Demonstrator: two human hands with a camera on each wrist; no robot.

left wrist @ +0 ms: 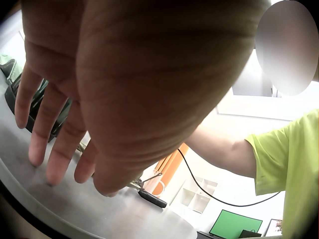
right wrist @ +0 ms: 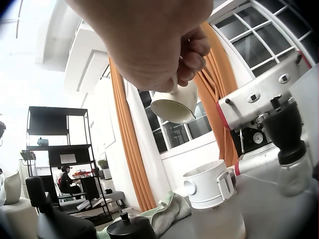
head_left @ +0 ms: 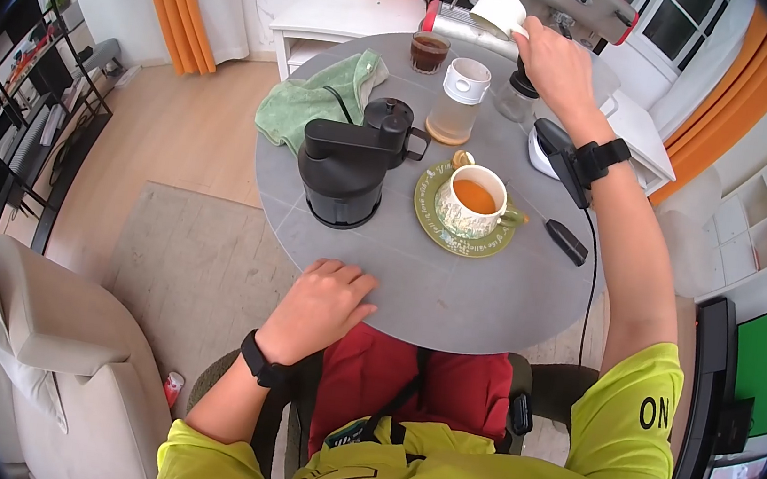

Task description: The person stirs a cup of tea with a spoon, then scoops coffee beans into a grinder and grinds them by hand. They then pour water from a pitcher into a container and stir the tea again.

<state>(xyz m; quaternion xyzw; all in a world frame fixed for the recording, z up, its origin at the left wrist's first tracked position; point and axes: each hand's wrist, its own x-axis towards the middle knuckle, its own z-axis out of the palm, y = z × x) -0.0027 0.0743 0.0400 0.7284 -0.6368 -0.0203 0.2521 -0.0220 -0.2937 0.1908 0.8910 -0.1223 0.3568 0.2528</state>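
Observation:
My right hand (head_left: 559, 68) holds a white cup (head_left: 498, 12) by its handle above the far part of the round table. The right wrist view shows the cup (right wrist: 175, 105) tipped, its mouth facing down, higher than a white filter cup (right wrist: 207, 191) with a small handle. That filter cup sits on top of a clear glass container (head_left: 451, 119). My left hand (head_left: 322, 301) rests at the table's near edge with relaxed fingers, holding nothing. Ahead of it stands a black kettle (head_left: 341, 178). A patterned teacup (head_left: 468, 213) of orange-brown liquid sits on a green saucer (head_left: 428, 214).
A green towel (head_left: 315, 90) lies behind the kettle. Farther back is a glass of dark brown drink (head_left: 429, 54). A black-topped glass jar (head_left: 516, 98) stands right of the filter cup. A black-handled tool (head_left: 566, 242) lies right of the saucer. An espresso machine (right wrist: 259, 92) stands behind.

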